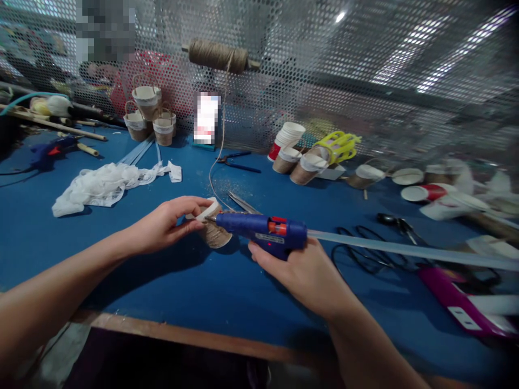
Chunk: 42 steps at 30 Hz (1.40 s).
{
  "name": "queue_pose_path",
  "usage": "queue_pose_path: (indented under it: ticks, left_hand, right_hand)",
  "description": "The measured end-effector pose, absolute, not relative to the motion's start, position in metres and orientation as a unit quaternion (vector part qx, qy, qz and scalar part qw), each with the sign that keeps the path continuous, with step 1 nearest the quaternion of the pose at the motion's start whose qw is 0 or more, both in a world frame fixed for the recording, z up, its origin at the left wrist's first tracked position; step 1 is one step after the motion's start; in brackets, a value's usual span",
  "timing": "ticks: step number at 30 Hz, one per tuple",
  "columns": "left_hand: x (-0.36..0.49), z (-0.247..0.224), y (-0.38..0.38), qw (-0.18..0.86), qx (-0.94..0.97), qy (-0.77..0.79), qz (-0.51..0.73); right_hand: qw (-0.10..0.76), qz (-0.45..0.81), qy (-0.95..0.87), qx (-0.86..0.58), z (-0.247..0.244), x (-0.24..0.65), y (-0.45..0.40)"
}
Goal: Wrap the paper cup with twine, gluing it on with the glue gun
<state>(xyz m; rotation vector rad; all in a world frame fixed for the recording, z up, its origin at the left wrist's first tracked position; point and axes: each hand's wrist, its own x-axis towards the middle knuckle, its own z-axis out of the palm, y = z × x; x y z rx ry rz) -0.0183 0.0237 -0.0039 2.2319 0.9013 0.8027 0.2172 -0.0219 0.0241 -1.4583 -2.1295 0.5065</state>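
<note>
My left hand [178, 219] grips the rim side of a small paper cup wrapped in brown twine [217, 236], which tilts above the blue tabletop. My right hand [300, 267] is closed round the handle of a blue glue gun [263, 229]. Its nozzle points left and reaches the cup near the white rim; whether it touches cannot be made out. A long translucent glue stick [389, 247] sticks out of the gun's back. Behind the gun lie scissors [243, 202], partly hidden. Twine [223, 135] hangs from a spool [219, 55] down toward the cup.
White lace [101, 183] is heaped at left, near a second glue gun [51, 153]. Twine-covered cups with handles [146, 102] stand stacked behind. Pliers [239, 162] lie mid-table. More cups [308, 166] sit at right, with black cable [365, 246] and a purple tool [454, 302].
</note>
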Motion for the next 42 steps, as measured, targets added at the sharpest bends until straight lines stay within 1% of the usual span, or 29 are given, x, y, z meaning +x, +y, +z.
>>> queue_pose_path:
  ticks: [12, 25, 33, 42]
  left_hand:
    - [-0.019, -0.003, 0.022, 0.289, 0.842, 0.343, 0.299]
    - [-0.018, -0.004, 0.023, 0.288, 0.845, 0.345, 0.291]
    - [-0.018, -0.004, 0.023, 0.278, 0.843, 0.356, 0.291]
    - [-0.020, -0.006, 0.025, 0.271, 0.849, 0.343, 0.295]
  right_hand:
    - [0.249, 0.144, -0.810, -0.512, 0.017, 0.221, -0.020]
    - [0.271, 0.230, -0.757, -0.548, 0.036, 0.213, -0.017]
    - [0.287, 0.192, -0.763, -0.547, 0.032, 0.218, -0.010]
    - [0.285, 0.191, -0.758, -0.555, 0.029, 0.218, -0.004]
